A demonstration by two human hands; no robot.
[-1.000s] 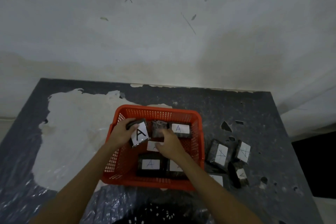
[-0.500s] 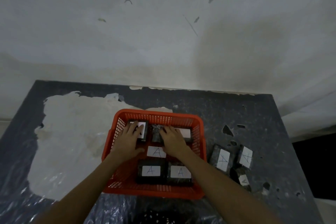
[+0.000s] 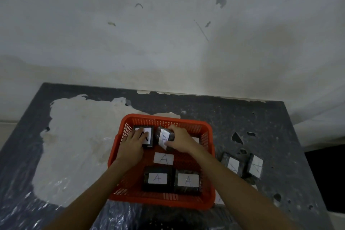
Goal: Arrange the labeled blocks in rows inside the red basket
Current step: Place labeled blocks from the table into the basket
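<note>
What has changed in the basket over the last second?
The left hand laid the back-left block flat and rests on it. The right hand moved from the red basket's middle to the back-middle block and grips it, tilted up. The front two blocks and the blocks outside stayed put.

Far-right block point(image 3: 196, 139) mostly hidden behind right hand point(image 3: 182, 142), far-left block point(image 3: 149, 133) half covered by left hand point(image 3: 133, 147)
</note>
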